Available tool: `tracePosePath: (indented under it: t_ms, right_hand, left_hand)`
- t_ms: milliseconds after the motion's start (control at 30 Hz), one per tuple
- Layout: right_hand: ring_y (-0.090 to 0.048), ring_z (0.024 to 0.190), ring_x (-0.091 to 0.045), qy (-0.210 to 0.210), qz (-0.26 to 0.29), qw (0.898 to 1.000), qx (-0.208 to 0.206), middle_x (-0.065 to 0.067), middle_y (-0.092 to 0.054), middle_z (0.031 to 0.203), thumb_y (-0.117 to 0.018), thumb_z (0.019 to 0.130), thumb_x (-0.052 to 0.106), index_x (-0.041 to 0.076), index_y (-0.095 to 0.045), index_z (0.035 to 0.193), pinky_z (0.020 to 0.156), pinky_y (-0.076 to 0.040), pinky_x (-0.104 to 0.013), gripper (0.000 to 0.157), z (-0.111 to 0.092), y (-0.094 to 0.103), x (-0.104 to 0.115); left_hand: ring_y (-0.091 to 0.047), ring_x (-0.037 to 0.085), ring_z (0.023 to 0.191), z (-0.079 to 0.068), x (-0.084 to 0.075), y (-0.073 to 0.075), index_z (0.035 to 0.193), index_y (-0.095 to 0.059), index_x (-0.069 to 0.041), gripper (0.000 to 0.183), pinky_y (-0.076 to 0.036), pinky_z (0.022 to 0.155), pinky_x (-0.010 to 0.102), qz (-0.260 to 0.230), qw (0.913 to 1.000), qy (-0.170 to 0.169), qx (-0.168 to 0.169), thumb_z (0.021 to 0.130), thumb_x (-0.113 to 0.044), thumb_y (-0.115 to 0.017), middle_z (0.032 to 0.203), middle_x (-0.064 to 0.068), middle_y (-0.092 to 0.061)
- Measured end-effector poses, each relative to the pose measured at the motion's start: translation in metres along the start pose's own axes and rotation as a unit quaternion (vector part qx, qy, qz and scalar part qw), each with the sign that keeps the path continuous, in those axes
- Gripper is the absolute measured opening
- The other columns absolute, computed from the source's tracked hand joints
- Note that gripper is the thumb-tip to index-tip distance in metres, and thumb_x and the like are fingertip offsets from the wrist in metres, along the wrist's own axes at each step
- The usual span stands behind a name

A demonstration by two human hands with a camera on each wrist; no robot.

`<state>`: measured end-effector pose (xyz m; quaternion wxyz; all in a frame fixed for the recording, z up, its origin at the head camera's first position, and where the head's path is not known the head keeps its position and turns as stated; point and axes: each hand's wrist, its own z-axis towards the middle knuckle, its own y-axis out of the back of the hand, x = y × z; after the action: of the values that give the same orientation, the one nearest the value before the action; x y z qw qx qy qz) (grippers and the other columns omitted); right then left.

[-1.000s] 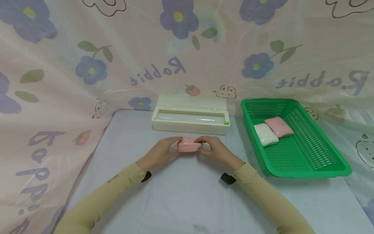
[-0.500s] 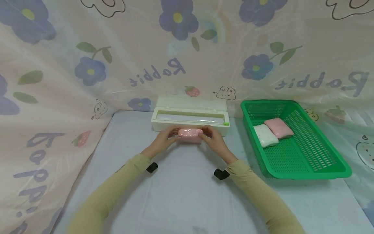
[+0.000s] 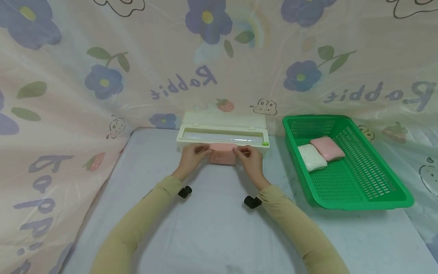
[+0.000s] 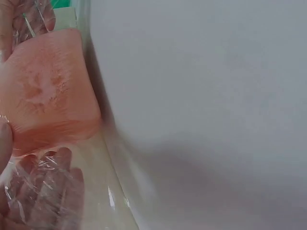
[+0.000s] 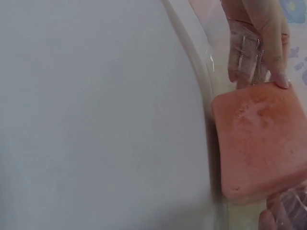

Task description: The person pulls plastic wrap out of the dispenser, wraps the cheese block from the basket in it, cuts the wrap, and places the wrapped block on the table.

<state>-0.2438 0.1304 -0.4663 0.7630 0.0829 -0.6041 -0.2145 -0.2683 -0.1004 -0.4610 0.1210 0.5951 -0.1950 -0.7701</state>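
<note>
Left hand: grips the pink bar by its left end, thumb at the edge
Right hand: grips its right end, thumb likewise
Clear film: around the bar, spread over fingers at both ends
Pink bar: between the hands, just in front of the white box
Green basket: at right, holding a white bar and second pink bar

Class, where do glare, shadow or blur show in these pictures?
Head view: bright streak inside the open white box; left wrist: glints on the clear film, soft shadow on the table; right wrist: dim, greyish light, soft detail on the pink block.
</note>
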Motion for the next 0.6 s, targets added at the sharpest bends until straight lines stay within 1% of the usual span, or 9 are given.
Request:
tracePosePath:
  t_ms: [100, 200, 267, 367, 400, 433, 500, 567, 600]
  right_hand:
    - [-0.064, 0.084, -0.02, 0.005, -0.006, 1.0, 0.006, -0.006, -0.069, 0.093, -0.074, 0.084, 0.037, 0.007, -0.069, 0.097, 0.069, -0.054, -0.031, 0.033, -0.005, 0.005, 0.0]
    - [-0.059, 0.084, -0.023, -0.001, -0.032, 0.999, -0.003, -0.013, -0.065, 0.094, -0.079, 0.077, 0.041, 0.002, -0.064, 0.097, 0.07, -0.051, -0.032, 0.047, -0.012, 0.01, -0.001]
    - [-0.052, 0.086, -0.024, -0.013, -0.052, 0.998, -0.011, -0.017, -0.056, 0.097, -0.082, 0.074, 0.042, -0.003, -0.055, 0.1, 0.07, -0.045, -0.032, 0.059, -0.017, 0.013, -0.001]
    - [-0.038, 0.091, -0.027, -0.041, -0.088, 0.995, -0.028, -0.02, -0.04, 0.102, -0.083, 0.071, 0.045, -0.006, -0.043, 0.105, 0.069, -0.036, -0.033, 0.073, -0.02, 0.014, 0.002]
    - [-0.034, 0.093, -0.028, -0.054, -0.095, 0.993, -0.036, -0.019, -0.035, 0.104, -0.084, 0.07, 0.045, -0.005, -0.04, 0.108, 0.07, -0.034, -0.034, 0.077, -0.021, 0.014, 0.003]
    - [-0.032, 0.096, -0.029, -0.068, -0.101, 0.992, -0.045, -0.019, -0.032, 0.106, -0.085, 0.068, 0.045, -0.005, -0.038, 0.111, 0.073, -0.033, -0.035, 0.081, -0.022, 0.014, 0.003]
    - [-0.03, 0.101, -0.032, -0.098, -0.106, 0.988, -0.06, -0.021, -0.029, 0.113, -0.086, 0.066, 0.047, -0.004, -0.035, 0.119, 0.078, -0.035, -0.039, 0.089, -0.022, 0.013, 0.002]
    - [-0.03, 0.108, -0.034, -0.123, -0.082, 0.987, -0.066, -0.023, -0.028, 0.12, -0.087, 0.065, 0.046, -0.003, -0.03, 0.126, 0.086, -0.036, -0.043, 0.097, -0.023, 0.012, 0.0]
    - [-0.03, 0.112, -0.035, -0.135, -0.057, 0.987, -0.063, -0.024, -0.027, 0.124, -0.087, 0.066, 0.043, -0.002, -0.026, 0.13, 0.09, -0.035, -0.044, 0.099, -0.022, 0.011, -0.001]
  left_hand:
    - [-0.065, 0.016, 0.087, -0.005, 0.001, 0.002, 0.103, -0.072, -0.007, 0.035, -0.055, 0.076, 0.029, 0.033, 0.9988, 0.025, -0.027, 0.08, -0.032, -0.078, 0.095, 0.005, -0.07]
    - [-0.063, 0.019, 0.087, -0.011, 0.003, 0.003, 0.097, -0.069, -0.006, 0.044, -0.052, 0.076, 0.031, 0.058, 0.9947, 0.059, -0.061, 0.073, -0.04, -0.082, 0.093, 0.008, -0.068]
    - [-0.057, 0.023, 0.092, -0.013, 0.003, 0.002, 0.1, -0.062, -0.003, 0.058, -0.048, 0.078, 0.032, 0.071, 0.9907, 0.081, -0.083, 0.068, -0.046, -0.084, 0.1, 0.013, -0.063]
    - [-0.046, 0.029, 0.099, -0.015, 0.001, 0.0, 0.113, -0.05, 0.001, 0.082, -0.044, 0.082, 0.037, 0.088, 0.9816, 0.12, -0.12, 0.062, -0.053, -0.086, 0.11, 0.02, -0.05]
    - [-0.043, 0.03, 0.101, -0.015, 0.0, -0.001, 0.118, -0.045, 0.002, 0.089, -0.043, 0.085, 0.038, 0.087, 0.9789, 0.136, -0.126, 0.061, -0.054, -0.086, 0.113, 0.021, -0.046]
    - [-0.042, 0.031, 0.103, -0.016, -0.002, -0.002, 0.122, -0.04, 0.003, 0.095, -0.042, 0.088, 0.039, 0.075, 0.9771, 0.153, -0.128, 0.061, -0.053, -0.086, 0.117, 0.022, -0.043]
    - [-0.041, 0.033, 0.111, -0.016, -0.004, -0.003, 0.129, -0.033, 0.005, 0.102, -0.041, 0.095, 0.041, 0.045, 0.9733, 0.185, -0.129, 0.062, -0.049, -0.087, 0.123, 0.023, -0.04]
    - [-0.038, 0.036, 0.119, -0.017, -0.004, -0.003, 0.135, -0.028, 0.006, 0.108, -0.037, 0.102, 0.043, 0.022, 0.9679, 0.213, -0.131, 0.062, -0.046, -0.089, 0.131, 0.026, -0.036]
    - [-0.036, 0.037, 0.122, -0.017, -0.004, -0.003, 0.136, -0.025, 0.006, 0.111, -0.036, 0.104, 0.044, 0.016, 0.9645, 0.227, -0.133, 0.062, -0.046, -0.089, 0.133, 0.026, -0.034]
